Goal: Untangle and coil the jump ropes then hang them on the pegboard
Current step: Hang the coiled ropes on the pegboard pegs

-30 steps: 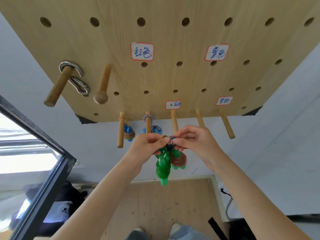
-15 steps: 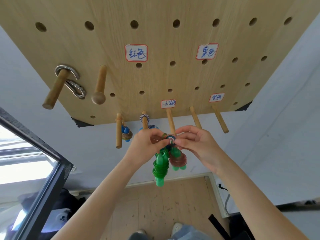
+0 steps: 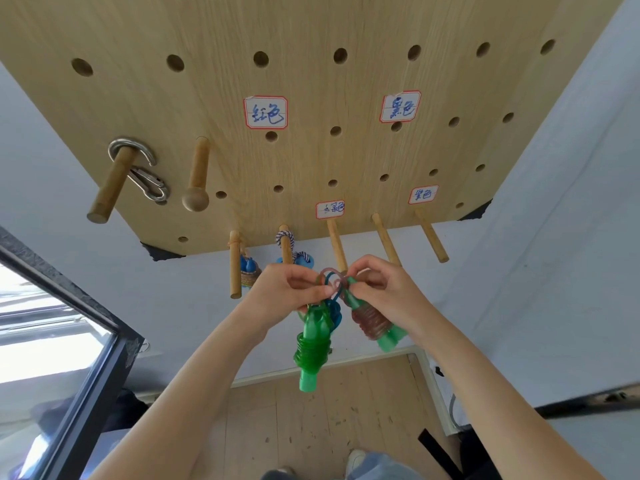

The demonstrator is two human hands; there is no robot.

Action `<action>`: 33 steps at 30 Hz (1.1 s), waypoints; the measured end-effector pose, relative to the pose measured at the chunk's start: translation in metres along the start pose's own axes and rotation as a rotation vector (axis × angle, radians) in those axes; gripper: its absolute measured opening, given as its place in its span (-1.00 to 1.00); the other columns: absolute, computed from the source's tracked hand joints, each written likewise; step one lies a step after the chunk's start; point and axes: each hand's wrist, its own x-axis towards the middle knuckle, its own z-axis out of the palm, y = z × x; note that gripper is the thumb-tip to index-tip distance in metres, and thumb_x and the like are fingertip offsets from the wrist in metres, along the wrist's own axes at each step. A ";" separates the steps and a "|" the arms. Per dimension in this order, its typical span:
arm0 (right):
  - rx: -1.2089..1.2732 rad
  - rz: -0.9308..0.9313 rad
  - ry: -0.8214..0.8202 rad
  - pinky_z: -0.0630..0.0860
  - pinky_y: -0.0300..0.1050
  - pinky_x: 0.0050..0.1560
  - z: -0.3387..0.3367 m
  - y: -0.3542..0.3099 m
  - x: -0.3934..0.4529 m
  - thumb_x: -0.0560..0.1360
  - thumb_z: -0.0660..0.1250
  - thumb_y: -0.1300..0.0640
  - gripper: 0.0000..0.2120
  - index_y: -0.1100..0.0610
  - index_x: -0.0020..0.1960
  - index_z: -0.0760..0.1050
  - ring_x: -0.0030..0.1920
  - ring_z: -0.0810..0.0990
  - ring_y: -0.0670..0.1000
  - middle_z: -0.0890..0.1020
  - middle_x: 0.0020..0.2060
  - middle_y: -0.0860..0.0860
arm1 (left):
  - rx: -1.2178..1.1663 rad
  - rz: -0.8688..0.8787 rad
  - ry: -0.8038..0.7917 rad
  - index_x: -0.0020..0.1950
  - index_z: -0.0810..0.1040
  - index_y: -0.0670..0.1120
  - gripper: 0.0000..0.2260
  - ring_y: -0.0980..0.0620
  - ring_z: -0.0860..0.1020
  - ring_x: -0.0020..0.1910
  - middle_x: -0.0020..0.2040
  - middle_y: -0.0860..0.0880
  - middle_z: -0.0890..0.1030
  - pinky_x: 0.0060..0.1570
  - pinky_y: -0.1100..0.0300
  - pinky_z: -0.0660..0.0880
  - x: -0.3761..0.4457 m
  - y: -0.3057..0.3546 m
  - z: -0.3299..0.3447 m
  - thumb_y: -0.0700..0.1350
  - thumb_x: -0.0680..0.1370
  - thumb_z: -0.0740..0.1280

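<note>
Both hands are raised just below the lower edge of the wooden pegboard, working at the tip of the peg that sits under a small handwritten label. The left hand has its fingers curled and pinches the rope loops between thumb and fingertips; the right hand does the same from the other side, its fingers curled round the loops and the top of a handle. From the left hand hangs the green jump rope, coiled round its green handles; its long axis runs almost straight down, the capped ends pointing at the floor. From the right hand hangs the brown jump rope, wound round green handles that tilt down and to the right. A blue cord shows between the two bundles; what it belongs to cannot be told. The loops lie at the very end of the peg, and whether they are over it cannot be told. To the left, two more pegs carry coiled ropes: a tan-wrapped bundle with blue handles, and a striped rope looped over its peg. Higher up, a metal carabiner hangs on a thick peg, beside a knobbed peg.
</note>
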 end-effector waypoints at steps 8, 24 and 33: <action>0.052 -0.001 0.041 0.45 -0.30 -0.15 -0.012 0.002 -0.009 0.40 0.43 0.19 -0.85 -0.04 -0.20 0.53 -0.16 0.58 -0.13 0.64 -0.23 -0.09 | -0.058 -0.156 -0.026 -0.20 0.67 -0.04 -0.95 0.25 0.58 -0.34 -0.26 0.03 0.69 -0.38 0.42 0.48 -0.003 -0.006 -0.010 -0.16 0.37 0.48; -0.515 -0.220 -0.022 0.31 -0.36 -0.14 -0.010 -0.001 0.001 0.43 0.32 0.23 -0.81 -0.07 -0.12 0.50 -0.12 0.44 -0.13 0.45 -0.09 -0.10 | 0.512 0.068 0.032 -0.17 0.62 -0.02 -0.92 0.09 0.62 -0.15 -0.15 -0.05 0.69 -0.01 0.18 0.55 0.010 -0.001 -0.002 -0.18 0.40 0.45; -0.309 -0.037 -0.159 0.38 -0.28 -0.15 -0.027 -0.010 0.007 0.48 0.32 0.13 -0.82 -0.09 -0.26 0.52 -0.24 0.50 -0.22 0.56 -0.24 -0.20 | 0.526 0.086 -0.096 -0.14 0.56 -0.08 -0.91 0.08 0.59 -0.17 -0.18 -0.04 0.63 0.02 0.15 0.54 0.011 -0.011 -0.002 -0.21 0.41 0.44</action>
